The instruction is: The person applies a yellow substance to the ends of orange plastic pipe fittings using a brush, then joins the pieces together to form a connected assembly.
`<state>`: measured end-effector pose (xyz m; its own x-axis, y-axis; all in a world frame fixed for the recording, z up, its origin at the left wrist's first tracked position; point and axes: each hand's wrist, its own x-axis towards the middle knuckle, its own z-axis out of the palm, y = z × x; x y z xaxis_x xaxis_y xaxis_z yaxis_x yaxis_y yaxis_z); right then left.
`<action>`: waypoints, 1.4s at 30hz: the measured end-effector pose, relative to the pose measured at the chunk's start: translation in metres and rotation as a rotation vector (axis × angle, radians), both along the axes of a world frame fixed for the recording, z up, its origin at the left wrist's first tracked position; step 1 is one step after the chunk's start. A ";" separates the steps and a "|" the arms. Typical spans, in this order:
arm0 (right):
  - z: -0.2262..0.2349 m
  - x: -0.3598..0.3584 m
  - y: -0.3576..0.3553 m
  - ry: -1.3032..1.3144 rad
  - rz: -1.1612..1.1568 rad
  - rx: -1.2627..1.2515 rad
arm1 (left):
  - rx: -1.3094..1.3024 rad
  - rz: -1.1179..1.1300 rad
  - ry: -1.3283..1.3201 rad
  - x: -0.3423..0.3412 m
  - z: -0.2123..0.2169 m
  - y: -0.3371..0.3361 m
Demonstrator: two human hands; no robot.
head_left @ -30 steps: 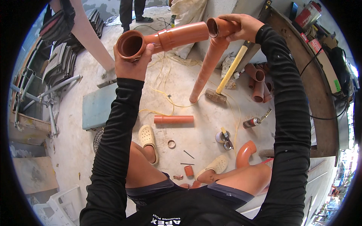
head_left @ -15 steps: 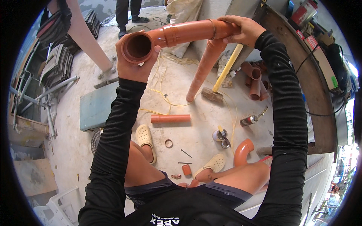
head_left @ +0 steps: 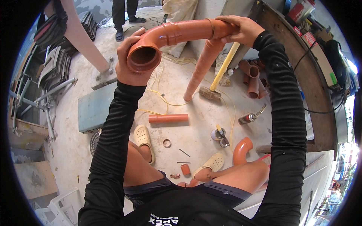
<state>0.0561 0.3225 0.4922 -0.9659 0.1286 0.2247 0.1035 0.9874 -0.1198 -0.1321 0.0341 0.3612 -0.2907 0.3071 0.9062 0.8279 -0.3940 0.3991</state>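
Note:
Both my hands hold up one orange plastic pipe assembly (head_left: 192,32), raised above the floor. My left hand (head_left: 132,69) is wrapped around the elbow at its left end, whose round open mouth tilts down toward me. My right hand (head_left: 243,30) grips the fitting at the right end, fingers over the top. From that fitting a long straight pipe leg (head_left: 201,67) runs down to the floor. A sledgehammer (head_left: 210,93) with a yellow handle stands beside this leg, head on the concrete. A short orange pipe (head_left: 168,118) lies on the floor below.
An orange elbow (head_left: 242,150) lies by my right foot. Nearby are an open can with a brush (head_left: 220,134) and a torch canister (head_left: 247,119). Pipe offcuts (head_left: 252,81) lie at right, a blue-grey box (head_left: 97,107) at left. A yellow cord crosses the floor. Another person (head_left: 124,17) stands at the back.
The left elbow has turned and shifted slightly right and down, so its mouth faces lower. My left fingers have opened out along its back. My right hand keeps its hold.

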 end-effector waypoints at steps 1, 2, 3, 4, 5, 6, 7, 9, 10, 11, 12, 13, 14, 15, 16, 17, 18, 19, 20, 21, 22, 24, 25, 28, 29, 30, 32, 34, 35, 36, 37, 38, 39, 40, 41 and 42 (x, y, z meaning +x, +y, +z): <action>0.000 0.001 0.000 0.002 0.002 0.020 | -0.005 0.007 0.013 -0.001 0.001 0.000; -0.001 0.001 -0.001 0.009 0.013 0.037 | -0.011 0.013 0.025 -0.002 0.002 -0.001; -0.002 0.001 -0.002 0.008 0.006 0.019 | -0.016 0.028 0.038 -0.003 0.004 -0.001; -0.004 0.000 -0.003 0.014 0.009 -0.001 | -0.027 0.029 0.039 -0.004 0.005 -0.002; -0.004 -0.001 -0.003 0.020 0.013 -0.020 | -0.036 0.039 0.042 -0.005 0.006 -0.002; -0.005 -0.002 -0.004 0.022 0.013 0.004 | -0.049 0.056 0.040 -0.006 0.007 -0.003; -0.005 -0.004 -0.005 0.027 0.010 0.026 | -0.045 0.046 0.030 -0.007 0.007 -0.003; -0.006 -0.005 -0.006 0.034 -0.006 0.057 | -0.046 0.037 0.002 -0.007 0.009 -0.003; -0.006 -0.006 -0.006 0.034 -0.016 0.065 | -0.041 0.034 0.004 -0.008 0.009 -0.003; -0.006 -0.007 -0.007 0.032 -0.026 0.073 | -0.037 0.029 0.005 -0.007 0.009 -0.002; -0.007 -0.007 -0.006 0.031 -0.022 0.075 | -0.032 0.032 0.009 -0.007 0.009 -0.002; -0.006 -0.007 -0.006 0.028 -0.018 0.078 | -0.029 0.022 0.008 -0.007 0.009 -0.001; -0.006 -0.006 -0.005 0.028 -0.012 0.079 | -0.025 0.020 0.010 -0.007 0.008 0.000; -0.006 -0.006 -0.005 0.022 -0.013 0.074 | -0.023 0.024 0.010 -0.006 0.008 0.001; -0.006 -0.006 -0.004 0.020 -0.011 0.067 | -0.018 0.018 0.001 -0.006 0.007 0.003; -0.006 -0.006 -0.003 0.001 -0.031 0.057 | -0.016 0.019 -0.010 -0.006 0.007 0.004; -0.006 -0.005 -0.002 0.012 -0.010 0.071 | -0.019 0.025 -0.026 -0.005 0.007 0.005; -0.006 -0.005 -0.002 0.006 -0.011 0.084 | -0.010 0.015 -0.018 -0.005 0.007 0.006; -0.006 -0.004 -0.001 0.008 -0.002 0.096 | -0.005 0.013 -0.016 -0.005 0.008 0.007; -0.006 -0.003 -0.001 0.016 -0.013 0.094 | -0.004 0.019 -0.010 -0.004 0.008 0.008; -0.007 -0.002 -0.001 0.031 -0.013 0.089 | -0.010 -0.002 -0.014 -0.004 0.010 0.007; -0.009 0.000 -0.001 0.049 -0.013 0.066 | -0.028 -0.018 -0.016 -0.001 0.012 0.004; -0.010 0.002 -0.001 0.053 -0.015 0.050 | -0.029 -0.054 -0.011 0.001 0.013 0.003; -0.012 0.007 -0.002 0.073 -0.018 0.055 | -0.056 -0.166 0.017 0.008 0.016 -0.006; -0.012 0.009 -0.002 0.083 -0.016 0.068 | -0.088 -0.216 0.031 0.010 0.017 -0.013; -0.011 0.010 -0.003 0.077 -0.019 0.056 | -0.113 -0.277 0.004 0.011 0.018 -0.017; -0.011 0.013 -0.005 0.063 -0.025 0.031 | -0.108 -0.492 -0.200 0.013 0.020 -0.019; -0.013 0.012 -0.009 0.092 -0.028 0.078 | -0.124 -0.564 -0.394 0.013 0.021 -0.021; -0.014 0.012 -0.011 0.100 -0.036 0.097 | -0.145 -0.524 -0.461 0.013 0.021 -0.020; -0.015 0.012 -0.013 0.147 -0.013 0.152 | -0.165 -0.483 -0.529 0.013 0.021 -0.020; -0.016 0.013 -0.015 0.186 0.002 0.202 | -0.181 -0.442 -0.593 0.014 0.020 -0.019; -0.017 0.014 -0.017 0.232 0.026 0.263 | -0.193 -0.392 -0.569 0.014 0.020 -0.018; -0.017 0.014 -0.018 0.237 -0.002 0.247 | -0.201 -0.341 -0.542 0.015 0.019 -0.017; -0.017 0.015 -0.019 0.250 -0.019 0.241 | -0.194 -0.307 -0.520 0.015 0.019 -0.016; -0.017 0.015 -0.019 0.237 -0.059 0.228 | -0.164 -0.376 -0.540 0.014 0.020 -0.016; -0.015 0.015 -0.018 0.235 -0.024 0.214 | -0.119 -0.465 -0.565 0.013 0.021 -0.014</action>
